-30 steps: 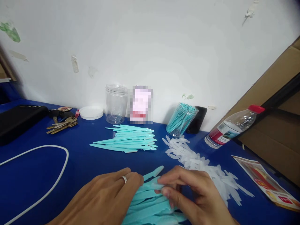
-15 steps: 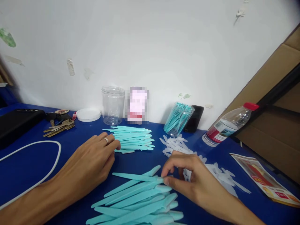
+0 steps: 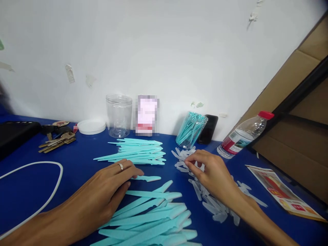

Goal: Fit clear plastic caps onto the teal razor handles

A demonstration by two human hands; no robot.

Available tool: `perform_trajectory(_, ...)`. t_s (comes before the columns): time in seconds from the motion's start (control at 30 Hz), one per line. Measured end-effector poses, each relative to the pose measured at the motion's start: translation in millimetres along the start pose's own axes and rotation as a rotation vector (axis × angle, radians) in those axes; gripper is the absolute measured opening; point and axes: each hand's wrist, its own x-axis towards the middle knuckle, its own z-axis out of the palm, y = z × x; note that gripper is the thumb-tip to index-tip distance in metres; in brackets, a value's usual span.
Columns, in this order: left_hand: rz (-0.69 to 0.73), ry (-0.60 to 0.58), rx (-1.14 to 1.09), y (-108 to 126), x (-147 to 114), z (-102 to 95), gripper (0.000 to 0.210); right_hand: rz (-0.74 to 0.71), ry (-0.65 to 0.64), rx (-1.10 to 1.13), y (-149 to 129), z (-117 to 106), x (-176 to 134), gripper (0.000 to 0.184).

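Observation:
My left hand (image 3: 110, 189) is closed around the handle of a turquoise eyebrow razor (image 3: 151, 178), its head sticking out to the right past my fingertips. Just below lies a large, loose pile of the same razors (image 3: 151, 218). Above my hand is a second, flatter stack of razors (image 3: 143, 150), roughly parallel. My right hand (image 3: 207, 167) reaches over the scattered clear plastic blade covers (image 3: 212, 205). Its thumb and fingers pinch at a cover in the upper part of that heap; the fingertips partly hide it.
Along the wall stand an empty clear jar (image 3: 119, 118), a blurred-out phone (image 3: 147, 116), a tilted jar full of turquoise sticks (image 3: 191, 130) and a dark phone (image 3: 208, 129). A water bottle (image 3: 243, 136) leans at right near a packet (image 3: 282, 191). Lid (image 3: 91, 127), keys (image 3: 58, 141) and cable (image 3: 60, 171) lie left.
My left hand has moved down and right from the upper stack, with a razor now at its fingers. My right hand has left the lower pile's razor and gone up to the covers.

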Motion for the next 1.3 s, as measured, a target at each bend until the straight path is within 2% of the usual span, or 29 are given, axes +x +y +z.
perform_trajectory(0.13, 0.015, 0.031, -0.031, 5, -2, -4.9, 0.033, -0.012, -0.029, -0.059, 0, 5, -3, 0.023)
perform_trajectory(0.3, 0.013, 0.053, 0.142, -2, -1, 1.2, 0.030, -0.041, -0.070, -0.133, 0, 8, -4, 0.022)
perform_trajectory(0.47, 0.019, -0.059, 0.172, -3, -1, 4.5, 0.026, -0.043, -0.109, -0.222, -4, 10, -5, 0.022)
perform_trajectory(0.63, 0.029, -0.069, 0.072, 3, 0, 1.6, 0.026, -0.033, -0.159, -0.258, -9, 10, -6, 0.021)
perform_trajectory(0.73, 0.054, -0.124, 0.023, 4, 1, 1.5, 0.024, -0.002, -0.177, -0.276, -12, 7, -6, 0.022)
perform_trajectory(0.9, -0.016, -0.162, 0.047, 7, 4, 1.9, 0.032, 0.009, -0.192, -0.268, -14, 6, -6, 0.020)
perform_trajectory(1.0, -0.112, -0.135, 0.047, 8, 4, 1.5, 0.036, 0.002, -0.173, -0.243, -12, 8, -7, 0.019)
perform_trajectory(1.07, -0.192, -0.093, 0.013, 7, 3, 1.8, 0.033, -0.016, -0.103, -0.165, -12, 9, -8, 0.019)
perform_trajectory(1.17, -0.257, -0.023, -0.052, 8, 1, 3.9, 0.029, 0.015, -0.002, 0.128, -17, 6, -8, 0.021)
perform_trajectory(1.3, -0.211, 0.083, -0.058, 14, -4, 6.1, 0.024, 0.198, -0.037, 0.606, -28, -2, -8, 0.028)
